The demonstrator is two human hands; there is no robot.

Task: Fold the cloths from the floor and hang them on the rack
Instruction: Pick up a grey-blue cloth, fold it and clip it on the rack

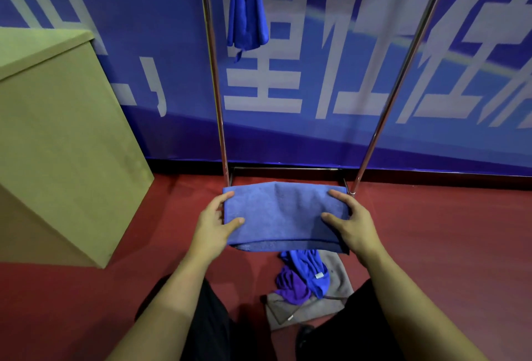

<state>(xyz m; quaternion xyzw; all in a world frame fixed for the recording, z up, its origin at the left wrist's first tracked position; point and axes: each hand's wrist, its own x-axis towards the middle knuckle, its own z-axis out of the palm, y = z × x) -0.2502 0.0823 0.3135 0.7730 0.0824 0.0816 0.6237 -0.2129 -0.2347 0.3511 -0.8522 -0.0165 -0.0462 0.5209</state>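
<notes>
Blue microfibre, the folded cloth spans between both hands, long axis left to right, held in the air above the red floor. The left hand and right hand each pinch one short end, equally near. The rack stands straight ahead; its top bar is cut off, with one blue cloth hung. Crumpled cloths lie below, partly hidden.
</notes>
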